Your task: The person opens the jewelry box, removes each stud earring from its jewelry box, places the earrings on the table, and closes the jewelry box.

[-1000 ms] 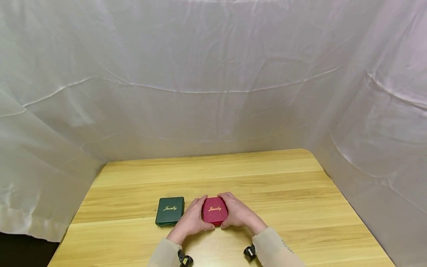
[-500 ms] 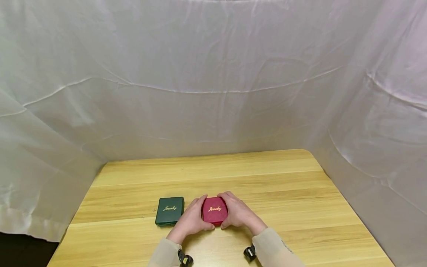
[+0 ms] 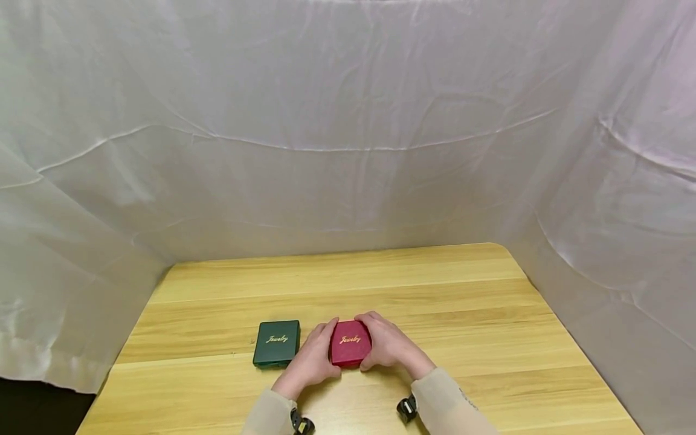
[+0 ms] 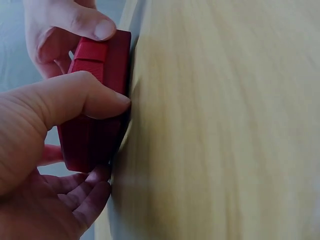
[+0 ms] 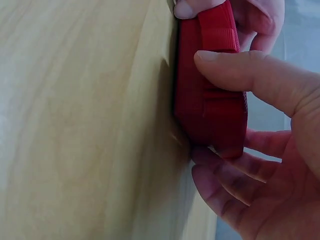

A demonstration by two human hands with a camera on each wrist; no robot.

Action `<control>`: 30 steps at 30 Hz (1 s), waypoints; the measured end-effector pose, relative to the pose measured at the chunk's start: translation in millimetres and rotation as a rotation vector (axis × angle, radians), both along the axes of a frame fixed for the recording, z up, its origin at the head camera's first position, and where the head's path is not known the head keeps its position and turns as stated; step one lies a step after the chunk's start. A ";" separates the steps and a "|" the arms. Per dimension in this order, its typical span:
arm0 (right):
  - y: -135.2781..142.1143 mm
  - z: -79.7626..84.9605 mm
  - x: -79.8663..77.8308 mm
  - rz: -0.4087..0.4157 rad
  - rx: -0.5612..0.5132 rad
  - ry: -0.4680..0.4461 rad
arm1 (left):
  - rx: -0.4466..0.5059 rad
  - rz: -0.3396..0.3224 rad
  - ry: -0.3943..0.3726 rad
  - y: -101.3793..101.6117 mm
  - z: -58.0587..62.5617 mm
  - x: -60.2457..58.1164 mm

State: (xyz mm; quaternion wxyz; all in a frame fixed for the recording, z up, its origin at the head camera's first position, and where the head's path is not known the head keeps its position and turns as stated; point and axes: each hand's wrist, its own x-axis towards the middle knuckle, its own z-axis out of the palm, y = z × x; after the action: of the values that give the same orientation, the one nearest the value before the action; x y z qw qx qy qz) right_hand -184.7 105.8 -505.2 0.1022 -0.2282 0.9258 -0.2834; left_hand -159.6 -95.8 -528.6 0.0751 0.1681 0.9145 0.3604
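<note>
A red jewelry box [image 3: 350, 344] with gold "Jewelry" lettering lies closed and flat on the table, between two hands. My left hand [image 3: 311, 361] grips its left side, fingers curled along the far part and thumb at the front. On the opposite side, my right hand [image 3: 387, 345] holds it in the same manner. Seen from the left wrist, both thumbs press the front face of the red box [image 4: 82, 140], beside a ribbed tab [image 4: 90, 67]. The right wrist view shows the right thumb across the front face below that ribbed tab [image 5: 220, 40].
A closed dark green jewelry box [image 3: 277, 344] lies just left of the left hand. The wooden table [image 3: 462, 314] is enclosed by pale cloth walls [image 3: 348, 151] at the back and sides. Small black devices [image 3: 406, 411] sit at the wrists.
My left thumb has slid a little to the left along the front of the red box. The right hand, the red box and the green box look almost unmoved.
</note>
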 end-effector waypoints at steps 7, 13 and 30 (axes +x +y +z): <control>-0.8 4.1 -2.4 0.004 0.027 -0.018 | -0.009 0.002 0.013 0.9 -2.1 -0.3; 0.3 4.6 -5.5 0.002 0.021 -0.041 | -0.008 -0.003 0.023 0.5 -1.9 -0.5; 3.0 5.2 -6.7 0.018 0.008 -0.039 | -0.001 -0.006 -0.001 -0.5 1.4 -0.4</control>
State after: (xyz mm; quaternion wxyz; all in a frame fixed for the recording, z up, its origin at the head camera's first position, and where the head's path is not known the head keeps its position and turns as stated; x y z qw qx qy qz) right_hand -191.4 108.8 -500.1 0.1237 -0.2304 0.9227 -0.2834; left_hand -160.0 -96.3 -527.2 0.0766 0.1708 0.9141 0.3597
